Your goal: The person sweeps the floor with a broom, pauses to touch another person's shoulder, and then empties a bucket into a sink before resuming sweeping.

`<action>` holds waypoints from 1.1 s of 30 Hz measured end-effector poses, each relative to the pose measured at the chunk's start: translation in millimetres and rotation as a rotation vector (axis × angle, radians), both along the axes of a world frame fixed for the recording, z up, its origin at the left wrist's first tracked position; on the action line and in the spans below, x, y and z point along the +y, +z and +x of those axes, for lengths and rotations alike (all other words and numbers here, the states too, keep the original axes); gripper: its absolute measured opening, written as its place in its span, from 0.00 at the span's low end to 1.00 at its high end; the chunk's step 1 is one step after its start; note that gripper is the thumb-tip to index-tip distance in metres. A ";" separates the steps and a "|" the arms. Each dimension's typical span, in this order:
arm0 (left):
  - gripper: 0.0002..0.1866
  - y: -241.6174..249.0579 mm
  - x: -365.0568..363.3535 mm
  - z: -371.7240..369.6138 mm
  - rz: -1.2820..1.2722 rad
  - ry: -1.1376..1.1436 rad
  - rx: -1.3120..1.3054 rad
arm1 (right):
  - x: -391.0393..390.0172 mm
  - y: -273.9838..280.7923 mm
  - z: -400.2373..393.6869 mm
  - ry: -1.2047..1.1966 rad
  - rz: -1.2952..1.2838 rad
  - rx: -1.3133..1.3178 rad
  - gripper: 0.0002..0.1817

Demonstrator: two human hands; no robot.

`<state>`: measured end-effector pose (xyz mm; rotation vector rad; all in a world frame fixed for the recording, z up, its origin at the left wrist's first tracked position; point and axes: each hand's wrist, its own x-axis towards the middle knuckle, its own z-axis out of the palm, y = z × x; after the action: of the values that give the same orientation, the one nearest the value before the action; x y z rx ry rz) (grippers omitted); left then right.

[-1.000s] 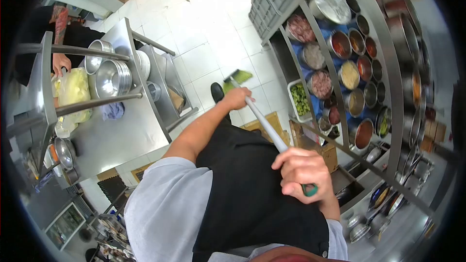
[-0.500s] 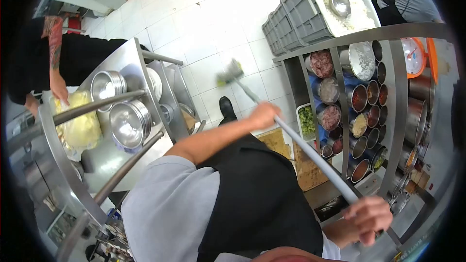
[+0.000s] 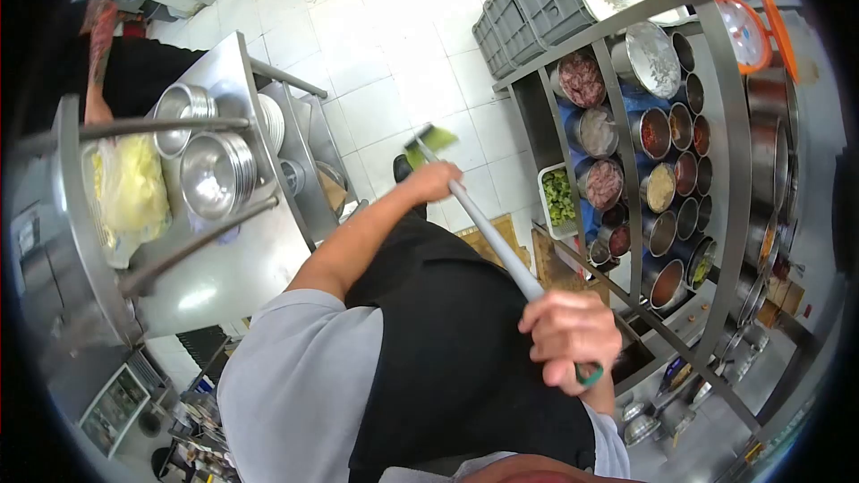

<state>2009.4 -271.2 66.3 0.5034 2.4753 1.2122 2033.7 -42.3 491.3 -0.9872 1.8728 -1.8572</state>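
A broom with a pale grey handle (image 3: 490, 237) and a green-yellow bristle head (image 3: 433, 141) slants across the view. My left hand (image 3: 433, 182) is wrapped round the lower handle, close above the head. Around the top end of the handle my right hand (image 3: 573, 340) is closed, with a green ring-shaped end showing beside its fingers. The bristle head is over the white floor tiles (image 3: 376, 80), beside a black shoe (image 3: 401, 168); whether it touches the floor I cannot tell.
On the left, a steel table (image 3: 237, 282) holds metal bowls (image 3: 213, 174) and a yellow bagged item (image 3: 132, 183); another person's arm (image 3: 97, 80) is behind it. Grey crates (image 3: 537, 13) stand upper right. Steel rack bars border several food pots (image 3: 601, 182) and a greens tray (image 3: 558, 199).
My right hand has moved left and up with the handle's top end. My left hand and the lower handle have shifted left. The bristle head has turned and lies slightly lower in view.
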 end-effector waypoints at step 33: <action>0.09 -30.7 -106.1 -9.1 -0.315 0.406 -0.029 | -44.4 -73.4 6.7 0.167 -0.007 0.196 0.13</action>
<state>2000.3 -377.3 35.6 -0.1053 2.7549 0.9160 2040.4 -86.6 417.9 -1.3272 1.8266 -1.7260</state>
